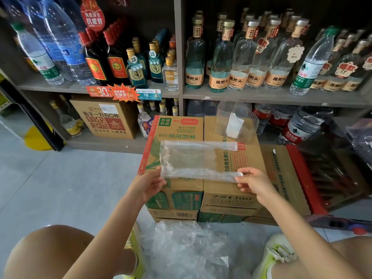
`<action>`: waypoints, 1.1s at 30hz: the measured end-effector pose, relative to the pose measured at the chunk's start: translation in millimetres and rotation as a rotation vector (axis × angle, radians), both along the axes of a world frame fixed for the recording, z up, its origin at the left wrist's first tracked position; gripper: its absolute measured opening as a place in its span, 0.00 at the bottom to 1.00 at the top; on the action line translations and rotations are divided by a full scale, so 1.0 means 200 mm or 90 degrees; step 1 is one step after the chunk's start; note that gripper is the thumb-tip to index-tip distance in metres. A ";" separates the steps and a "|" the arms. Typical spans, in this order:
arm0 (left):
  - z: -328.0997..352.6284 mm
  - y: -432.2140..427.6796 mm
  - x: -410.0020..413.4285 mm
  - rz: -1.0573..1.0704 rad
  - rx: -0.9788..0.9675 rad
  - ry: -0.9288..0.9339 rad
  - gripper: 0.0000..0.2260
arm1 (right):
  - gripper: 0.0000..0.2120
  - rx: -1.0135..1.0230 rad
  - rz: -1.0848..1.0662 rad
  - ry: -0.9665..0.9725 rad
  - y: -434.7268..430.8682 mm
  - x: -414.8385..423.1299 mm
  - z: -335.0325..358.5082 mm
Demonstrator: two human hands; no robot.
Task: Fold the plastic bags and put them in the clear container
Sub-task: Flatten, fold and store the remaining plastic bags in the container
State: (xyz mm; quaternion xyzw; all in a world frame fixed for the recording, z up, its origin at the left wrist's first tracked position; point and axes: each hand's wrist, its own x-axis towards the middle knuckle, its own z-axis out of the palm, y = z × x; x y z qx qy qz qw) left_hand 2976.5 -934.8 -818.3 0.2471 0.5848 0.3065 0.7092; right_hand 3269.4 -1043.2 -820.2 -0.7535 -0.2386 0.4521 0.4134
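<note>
Cardboard boxes (227, 198) stacked mid-frame. Loose bag pile (185, 248) on the floor at the boxes' near side. Plastic bag (193, 160) flat on the box top. Clear container (237, 121) at the boxes' far edge, white folded piece inside. Left hand (151, 184) pinches the bag's near-left corner, right hand (253, 183) pinches its near-right end.

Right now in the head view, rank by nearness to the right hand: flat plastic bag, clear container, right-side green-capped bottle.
1. flat plastic bag, pinched in the right hand.
2. clear container, behind it on the boxes.
3. green-capped bottle, upper shelf, right.
</note>
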 end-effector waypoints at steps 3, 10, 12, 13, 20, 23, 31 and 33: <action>0.01 -0.01 0.04 -0.030 0.002 0.017 0.07 | 0.13 -0.007 0.011 -0.026 0.00 -0.01 0.00; 0.04 0.03 0.03 -0.024 -0.082 -0.036 0.06 | 0.13 -0.002 0.017 -0.069 -0.01 0.00 0.00; 0.04 0.03 0.02 -0.012 -0.070 -0.039 0.05 | 0.14 -0.001 0.023 -0.080 -0.01 0.00 0.00; 0.04 0.03 0.02 0.000 -0.054 -0.034 0.05 | 0.14 -0.002 0.026 -0.085 -0.01 0.00 0.00; 0.03 -0.01 0.01 0.091 0.106 0.017 0.07 | 0.13 -0.008 0.052 -0.139 -0.02 -0.02 -0.01; 0.04 -0.01 0.01 0.087 0.150 0.017 0.07 | 0.13 -0.005 0.054 -0.151 -0.03 -0.02 0.00; -0.02 -0.10 0.02 -0.264 0.438 0.639 0.16 | 0.14 -0.074 0.169 -0.341 -0.02 -0.06 0.02; -0.01 -0.10 0.01 -0.336 0.418 0.735 0.16 | 0.21 -0.143 0.258 -0.411 -0.02 -0.07 0.07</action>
